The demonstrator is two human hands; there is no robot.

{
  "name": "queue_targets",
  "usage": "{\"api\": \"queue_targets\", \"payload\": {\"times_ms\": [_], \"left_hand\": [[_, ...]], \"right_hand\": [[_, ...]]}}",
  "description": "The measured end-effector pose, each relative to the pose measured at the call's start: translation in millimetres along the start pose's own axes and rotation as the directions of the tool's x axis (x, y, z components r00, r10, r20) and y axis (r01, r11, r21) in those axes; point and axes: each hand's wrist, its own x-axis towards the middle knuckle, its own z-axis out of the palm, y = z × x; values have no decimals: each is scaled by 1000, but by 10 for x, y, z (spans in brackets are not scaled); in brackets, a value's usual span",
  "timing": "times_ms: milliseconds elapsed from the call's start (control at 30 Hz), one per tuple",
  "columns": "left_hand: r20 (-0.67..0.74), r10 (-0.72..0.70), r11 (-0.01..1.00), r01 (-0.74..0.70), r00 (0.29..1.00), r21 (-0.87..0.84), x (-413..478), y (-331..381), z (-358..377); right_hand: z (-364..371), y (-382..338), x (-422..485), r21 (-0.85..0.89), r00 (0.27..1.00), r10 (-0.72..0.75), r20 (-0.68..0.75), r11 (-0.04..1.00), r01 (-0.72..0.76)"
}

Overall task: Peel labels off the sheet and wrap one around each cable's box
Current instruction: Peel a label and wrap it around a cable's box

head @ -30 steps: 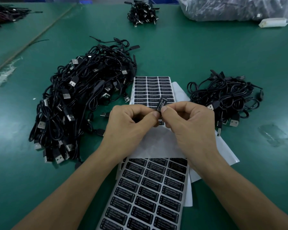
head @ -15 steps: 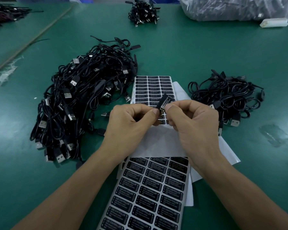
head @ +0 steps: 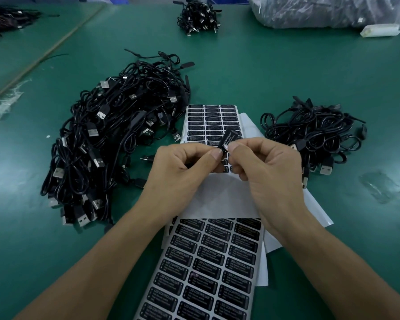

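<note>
Step in hand: one label (head: 226, 140) is off the sheets, so the peeling is done. It is judged to be at the point of being wrapped round a cable's box.
Label: it is held up above the far sheet (head: 211, 120), tilted, with its free end standing clear of the thumbs. The print "LED CONTROLLER" can be read.
Left hand (head: 183, 174): the fingers are curled, and thumb and forefinger are closed on the label's lower end.
Right hand (head: 270, 172): the fingers are curled likewise, and the thumb tip is pinched on the same lower end, just beside the left thumb.
Box: it is hidden behind the thumbs, so it cannot be told whether the label is already stuck to it.
Sheets: the near sheet (head: 208, 269) lies on the counter (head: 240, 65) between the forearms. White backing paper (head: 217, 197) lies between the two sheets.
Cables: a large heap (head: 116, 139) lies to the left and a smaller heap (head: 314, 137) to the right, both apart from the hands. It cannot be told which heap is labelled.
Next move: the free end is judged to need folding down squarely round the box and pressing flat, with the edges kept aligned so that no crease or skew is set.
</note>
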Motion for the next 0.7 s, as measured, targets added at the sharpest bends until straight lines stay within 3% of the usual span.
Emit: {"api": "queue_targets", "payload": {"times_ms": [333, 700], "left_hand": [[11, -48, 997, 49, 999, -65, -6, -16, -3], [32, -33, 996, 35, 999, -77, 6, 24, -12]], "right_hand": [[-2, 11, 11, 100, 995, 74, 59, 992, -80], [-6, 25, 20, 67, 996, 63, 57, 995, -67]]}}
